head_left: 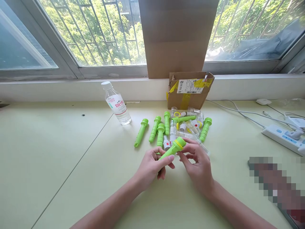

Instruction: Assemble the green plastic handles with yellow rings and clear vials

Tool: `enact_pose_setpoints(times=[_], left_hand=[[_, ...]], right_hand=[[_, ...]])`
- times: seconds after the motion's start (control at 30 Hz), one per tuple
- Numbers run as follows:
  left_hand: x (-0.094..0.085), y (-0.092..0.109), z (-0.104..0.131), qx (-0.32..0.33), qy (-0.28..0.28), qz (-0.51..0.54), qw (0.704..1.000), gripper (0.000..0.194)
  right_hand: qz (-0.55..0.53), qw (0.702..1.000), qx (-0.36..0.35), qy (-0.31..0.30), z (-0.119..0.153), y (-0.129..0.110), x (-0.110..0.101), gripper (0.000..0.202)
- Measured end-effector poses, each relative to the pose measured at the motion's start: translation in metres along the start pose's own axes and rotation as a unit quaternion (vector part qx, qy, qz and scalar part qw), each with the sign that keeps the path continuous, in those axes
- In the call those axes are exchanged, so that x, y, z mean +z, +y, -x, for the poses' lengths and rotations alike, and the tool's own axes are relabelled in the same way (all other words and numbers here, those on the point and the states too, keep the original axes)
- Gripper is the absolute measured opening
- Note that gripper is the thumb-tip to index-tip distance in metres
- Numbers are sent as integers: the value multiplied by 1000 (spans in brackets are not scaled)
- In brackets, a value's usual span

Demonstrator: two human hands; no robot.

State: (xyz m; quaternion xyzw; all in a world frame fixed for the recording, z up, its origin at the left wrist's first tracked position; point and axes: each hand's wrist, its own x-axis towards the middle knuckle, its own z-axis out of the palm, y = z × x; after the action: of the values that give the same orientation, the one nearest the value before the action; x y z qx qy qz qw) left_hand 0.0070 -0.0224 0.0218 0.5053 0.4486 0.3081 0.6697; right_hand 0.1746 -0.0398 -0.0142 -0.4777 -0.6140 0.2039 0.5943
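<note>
My left hand [152,165] is wrapped round the shaft of a green plastic tube [172,150] with a wide threaded end. This tube is tilted, its threaded end up and to the right, with a yellow ring [177,143] round the neck. At that end, my right hand [196,162] has its fingers closed and touching the tube; some fingertips are hidden behind it. Just beyond my hands lie several similar green tubes [141,133], clear plastic cylinders [192,128], small white caps with red spots [166,143] and loose yellow rings [177,114].
An open cardboard box [188,101] stands behind the parts, below a tall cardboard panel [176,38]. A water bottle [118,106] is at the left. On the right are a power strip [282,138], its cables [245,112] and a pixelated object [274,184] on the table [59,146].
</note>
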Motion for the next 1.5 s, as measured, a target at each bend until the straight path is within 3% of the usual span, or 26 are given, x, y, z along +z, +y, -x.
enact_pose_setpoints(times=[0.3, 0.53, 0.8, 0.97, 1.27, 1.5], left_hand=[[0, 5, 0, 23, -10, -73, 997, 39], [2, 0, 1, 16, -18, -50, 998, 41], [-5, -2, -3, -35, -54, 23, 998, 41], [-5, 0, -2, -49, -54, -6, 997, 38], [0, 0, -2, 0, -15, -22, 1000, 36], [0, -2, -2, 25, -46, -38, 998, 41]], right_hand=[[3, 1000, 2, -20, -2, -1, -1, 17], [-14, 999, 14, -43, -4, -2, -1, 20], [-35, 996, 31, -77, -3, -4, -2, 22], [-39, 995, 13, -91, 0, -3, -3, 27], [-26, 997, 13, -70, 1, -1, -1, 26], [-33, 996, 30, -71, 0, -1, 0, 21]])
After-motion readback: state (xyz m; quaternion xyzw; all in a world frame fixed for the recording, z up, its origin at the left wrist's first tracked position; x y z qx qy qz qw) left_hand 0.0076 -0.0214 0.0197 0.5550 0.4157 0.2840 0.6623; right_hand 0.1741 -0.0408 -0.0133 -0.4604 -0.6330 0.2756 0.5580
